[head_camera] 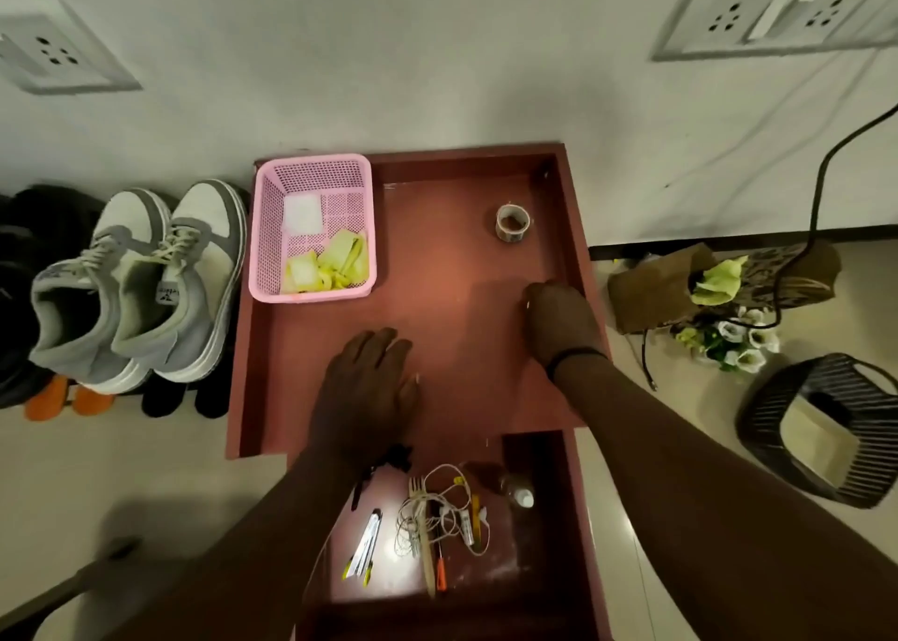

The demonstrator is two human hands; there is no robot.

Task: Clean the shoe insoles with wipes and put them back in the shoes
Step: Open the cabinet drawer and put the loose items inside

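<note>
Head view: both hands, left [369, 383] spread flat, right [559, 319] curled, rest on the worktop [452, 271]; insoles seemingly still inside the sneakers [141, 280], so reach there next.

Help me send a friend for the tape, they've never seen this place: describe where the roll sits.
Find the reddish-brown tray against the white wall. The tape roll stands alone in its far right corner, beyond the right hand. It is a small round ring, unlike the square pink basket in the far left corner.
</note>
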